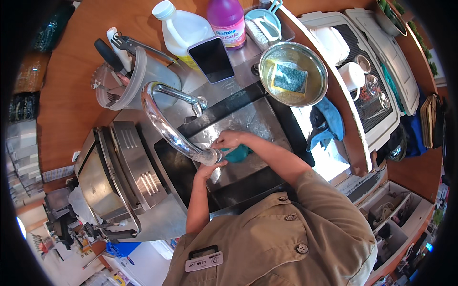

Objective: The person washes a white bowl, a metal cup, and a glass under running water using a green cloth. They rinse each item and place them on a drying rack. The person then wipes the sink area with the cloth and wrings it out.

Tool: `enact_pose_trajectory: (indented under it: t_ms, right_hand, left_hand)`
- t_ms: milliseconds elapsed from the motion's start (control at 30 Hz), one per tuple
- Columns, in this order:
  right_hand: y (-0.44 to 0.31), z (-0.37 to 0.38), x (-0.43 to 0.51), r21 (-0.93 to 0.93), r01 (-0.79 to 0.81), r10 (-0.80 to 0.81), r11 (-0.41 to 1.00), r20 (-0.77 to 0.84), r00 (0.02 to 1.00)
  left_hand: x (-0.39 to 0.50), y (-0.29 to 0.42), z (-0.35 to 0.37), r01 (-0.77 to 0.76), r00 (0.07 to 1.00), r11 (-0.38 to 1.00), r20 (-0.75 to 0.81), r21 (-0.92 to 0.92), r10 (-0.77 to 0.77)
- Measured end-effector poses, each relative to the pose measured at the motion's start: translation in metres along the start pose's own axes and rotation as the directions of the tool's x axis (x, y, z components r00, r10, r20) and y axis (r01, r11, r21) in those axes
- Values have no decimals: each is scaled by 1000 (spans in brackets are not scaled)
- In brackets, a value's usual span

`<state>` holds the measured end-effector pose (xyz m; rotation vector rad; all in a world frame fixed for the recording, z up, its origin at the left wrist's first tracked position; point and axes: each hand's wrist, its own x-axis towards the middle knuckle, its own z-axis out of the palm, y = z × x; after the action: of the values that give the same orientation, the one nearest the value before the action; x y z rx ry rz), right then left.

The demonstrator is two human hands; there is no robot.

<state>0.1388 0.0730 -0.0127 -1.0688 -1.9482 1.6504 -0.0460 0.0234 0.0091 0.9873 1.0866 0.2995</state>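
Under the tip of the curved chrome faucet (168,132), my right hand (229,139) grips a teal item (238,154), perhaps a cloth or a soft plastic piece. My left hand (209,169) is just below the spout, its thumb toward the teal item; the spout hides part of its fingers, so its grip is unclear. Both hands are over the wet stainless steel sink (250,118). At the sink's upper right corner, a metal bowl (263,87) of cloudy liquid holds a yellow and green scouring sponge (290,78).
Behind the faucet stand a clear utensil tub (157,84), a smartphone (211,59), a white jug (186,28) and a purple Zonrox bottle (225,18). A blue cloth (331,119) hangs right of the sink. A stainless steel press grill (103,175) stands left; a dish rack (386,134) is beyond the ledge.
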Motion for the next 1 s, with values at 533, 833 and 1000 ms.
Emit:
enact_pose_trajectory:
  t_ms: [533,833,1000]
  right_hand:
    - [42,53,-17,570,166,12,805,-295,955]
    - [-10,109,3,-164,15,-120,986,-651,749]
    - [9,64,-14,-150,-241,82,959,-667,741]
  left_hand:
    - [-13,-11,-25,-299,882,529,-441,-794,-164]
    - [50,-50,26,-81,940,540,-244,-838,-237]
    - [52,-19,66,-26,941,697,-252,-716,-224]
